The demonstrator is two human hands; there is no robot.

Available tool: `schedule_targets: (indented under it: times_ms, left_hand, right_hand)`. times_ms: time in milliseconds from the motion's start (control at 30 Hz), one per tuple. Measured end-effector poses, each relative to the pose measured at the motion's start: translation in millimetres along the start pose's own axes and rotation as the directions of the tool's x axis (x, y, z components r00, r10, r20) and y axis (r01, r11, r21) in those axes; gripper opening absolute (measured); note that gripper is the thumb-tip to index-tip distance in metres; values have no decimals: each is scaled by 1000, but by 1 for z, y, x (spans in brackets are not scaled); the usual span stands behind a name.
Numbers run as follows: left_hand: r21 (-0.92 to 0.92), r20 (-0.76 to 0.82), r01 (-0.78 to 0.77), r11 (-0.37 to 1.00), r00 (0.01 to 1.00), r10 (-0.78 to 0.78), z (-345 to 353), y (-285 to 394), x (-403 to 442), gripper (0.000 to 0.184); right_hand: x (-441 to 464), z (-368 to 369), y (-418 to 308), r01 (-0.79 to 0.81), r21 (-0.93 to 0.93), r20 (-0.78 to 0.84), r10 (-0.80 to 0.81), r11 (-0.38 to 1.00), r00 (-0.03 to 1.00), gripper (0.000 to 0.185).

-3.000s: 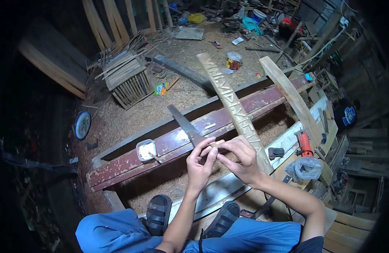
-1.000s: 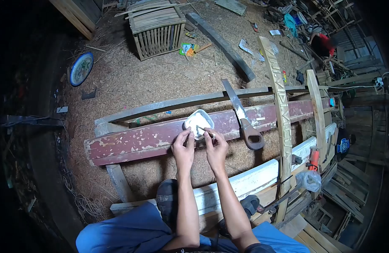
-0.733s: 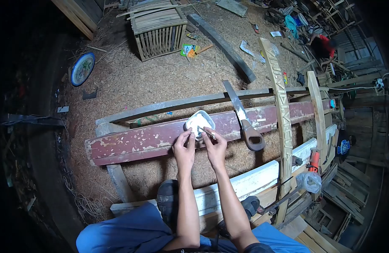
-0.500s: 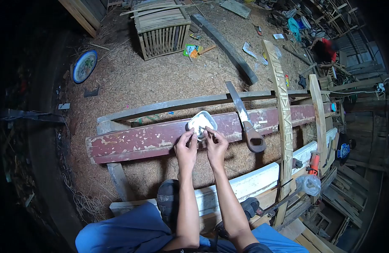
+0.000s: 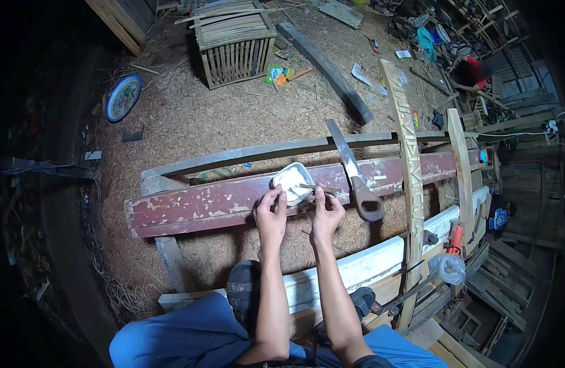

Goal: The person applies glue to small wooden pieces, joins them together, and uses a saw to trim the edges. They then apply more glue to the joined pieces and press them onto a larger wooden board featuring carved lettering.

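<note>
A small white square container (image 5: 293,175) with rounded corners rests on the dark red, peeling plank (image 5: 190,205). My left hand (image 5: 271,211) has its fingers closed at the near left corner of the container. Just to the right, my right hand (image 5: 326,214) pinches a thin brown stick (image 5: 308,186), one end over the container's rim. Whether the stick has a brush tip cannot be made out. Inside the container are dark marks or bits, too small to tell. A handsaw (image 5: 356,178) lies across the plank to the right of my right hand.
A carved wooden strip (image 5: 411,159) and a plain one (image 5: 461,153) cross the plank at right. A white beam (image 5: 356,271) runs near my feet. Beyond lie a slatted crate (image 5: 236,52), a dark beam (image 5: 325,70) and a round tray (image 5: 123,98). A person in red (image 5: 472,73) is far right.
My right hand has moved a little right and turned, and the brown stick in it now shows plainly, slanting across the container's rim. My left hand and the container stay put.
</note>
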State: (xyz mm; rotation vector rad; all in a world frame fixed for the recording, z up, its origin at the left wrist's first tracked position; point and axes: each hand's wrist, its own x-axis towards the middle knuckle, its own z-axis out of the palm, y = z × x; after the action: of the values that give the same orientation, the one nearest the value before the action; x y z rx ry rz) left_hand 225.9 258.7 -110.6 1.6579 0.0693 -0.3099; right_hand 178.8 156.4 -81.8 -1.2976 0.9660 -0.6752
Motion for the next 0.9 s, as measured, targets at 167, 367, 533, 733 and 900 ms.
schedule_targets:
  times_ms: [167, 367, 533, 733, 900]
  left_hand:
    - [132, -123, -222, 966, 963, 238, 6, 16, 1, 19]
    - [-380, 88, 25, 924, 996, 9, 7, 54, -5, 39]
    - [-538, 222, 82, 839, 974, 48, 18, 117, -20, 50]
    - [-534, 481, 82, 841, 848, 223, 41, 183, -47, 50]
    - [-438, 643, 77, 896, 723, 253, 68, 224, -83, 50]
  right_hand:
    - [11, -17, -21, 77, 73, -22, -76, 994, 997, 26]
    - [7, -28, -81, 67, 198, 27, -74, 978, 997, 23]
    - [0, -73, -150, 111, 76, 105, -119, 991, 987, 24]
    - [6, -158, -242, 138, 107, 195, -157, 985, 968, 25]
    - [4, -186, -270, 244, 257, 165, -291, 935, 942, 26]
